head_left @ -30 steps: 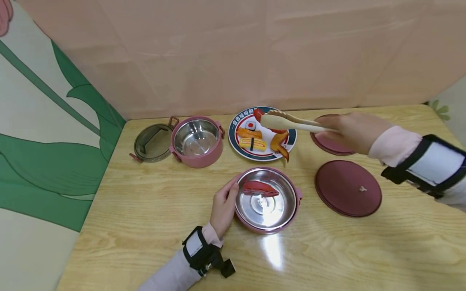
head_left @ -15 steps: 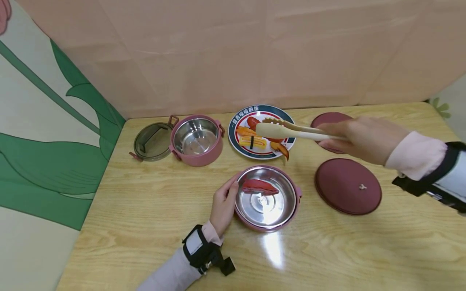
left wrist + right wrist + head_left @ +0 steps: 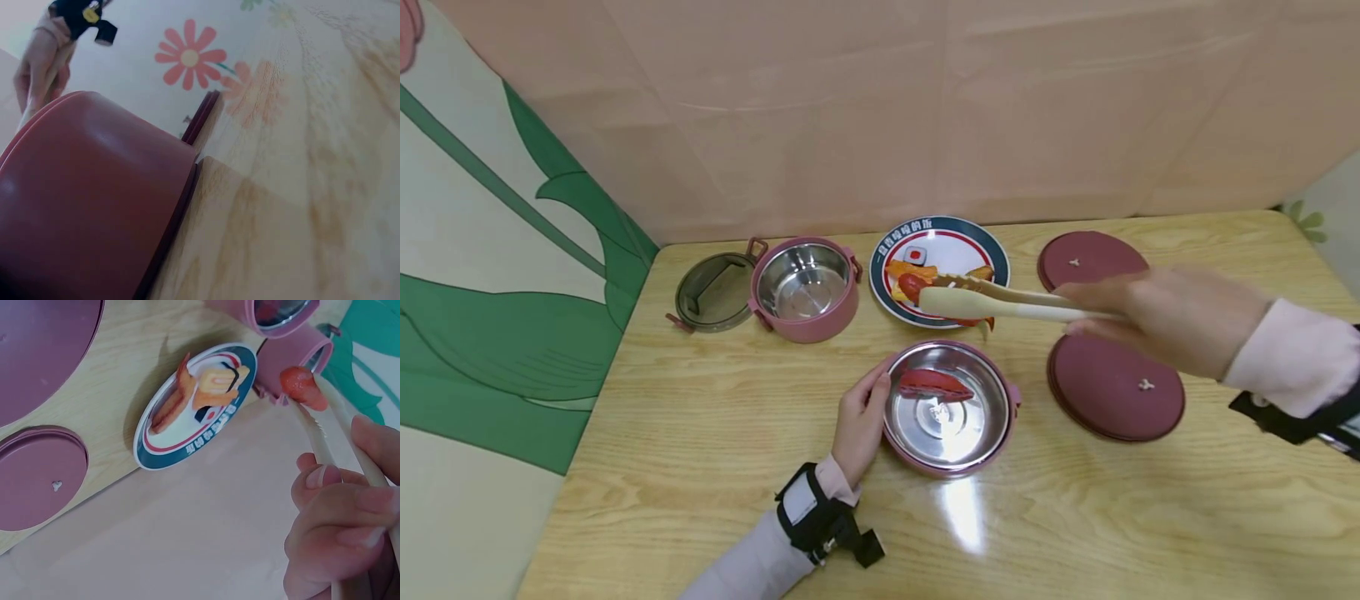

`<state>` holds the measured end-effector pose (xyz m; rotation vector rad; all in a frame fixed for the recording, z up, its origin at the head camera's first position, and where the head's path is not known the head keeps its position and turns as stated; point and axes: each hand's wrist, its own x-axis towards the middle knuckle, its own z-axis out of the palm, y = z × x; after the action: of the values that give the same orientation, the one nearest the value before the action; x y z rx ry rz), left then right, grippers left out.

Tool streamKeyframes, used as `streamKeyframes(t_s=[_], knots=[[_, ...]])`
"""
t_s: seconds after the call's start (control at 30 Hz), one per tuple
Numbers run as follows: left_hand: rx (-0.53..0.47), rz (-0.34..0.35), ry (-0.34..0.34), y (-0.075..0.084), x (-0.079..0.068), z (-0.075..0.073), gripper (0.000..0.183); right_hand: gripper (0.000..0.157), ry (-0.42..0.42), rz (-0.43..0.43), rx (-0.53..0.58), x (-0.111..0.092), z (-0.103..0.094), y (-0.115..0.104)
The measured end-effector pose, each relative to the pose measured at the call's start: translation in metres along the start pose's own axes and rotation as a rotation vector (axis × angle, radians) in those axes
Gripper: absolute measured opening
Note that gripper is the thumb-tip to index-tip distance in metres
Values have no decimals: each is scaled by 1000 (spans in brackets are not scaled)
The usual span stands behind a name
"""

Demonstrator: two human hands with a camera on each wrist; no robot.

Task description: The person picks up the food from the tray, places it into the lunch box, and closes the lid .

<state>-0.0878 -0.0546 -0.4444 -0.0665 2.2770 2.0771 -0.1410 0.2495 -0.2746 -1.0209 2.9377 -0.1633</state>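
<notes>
My left hand (image 3: 859,425) grips the left rim of a pink pot (image 3: 951,473) with a shiny steel inside; a red toy food slice (image 3: 936,386) lies in it. My right hand (image 3: 1176,325) holds cream tongs (image 3: 1026,310). Pinched in their tips is a rounded red toy food piece (image 3: 303,387), sausage-like, held over the near part of the plate (image 3: 992,242). Several other toy foods lie on that plate, including a brown chicken wing (image 3: 174,400) and a yellow piece with a dark band (image 3: 219,380). The tongs partly hide them in the head view.
A smaller pink pot (image 3: 820,329) stands at the back left, beside a see-through lid (image 3: 730,304) with a handle. Two maroon lids lie at the right: a larger one (image 3: 1112,392) and a smaller one (image 3: 1093,254). A wall rises behind the table.
My right hand has brought the tongs and the red piece from the plate's far side towards its near edge, closer to the pot. The left hand stays on the pot.
</notes>
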Motion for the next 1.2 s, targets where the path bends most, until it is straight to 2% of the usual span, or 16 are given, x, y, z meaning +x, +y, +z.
streamKeyframes(t_s=[0.17,0.37,0.63,0.77,1.0,1.2], knots=[[5,1,-2,0,0,0,37,41,-22,9,6,-7,2,-6],[10,0,-4,-2,0,-1,37,41,5,-28,-21,-15,4,-12],[-9,17,-11,-2,1,0,38,41,-11,-53,-32,-20,10,-17],[-5,2,-19,-2,1,0,38,40,5,-74,-48,-25,14,-18],[3,-22,-27,-1,1,-1,39,38,-42,-68,-41,-29,20,-24],[-5,-22,-33,-1,1,-1,39,37,-58,-118,-53,-29,27,-28]])
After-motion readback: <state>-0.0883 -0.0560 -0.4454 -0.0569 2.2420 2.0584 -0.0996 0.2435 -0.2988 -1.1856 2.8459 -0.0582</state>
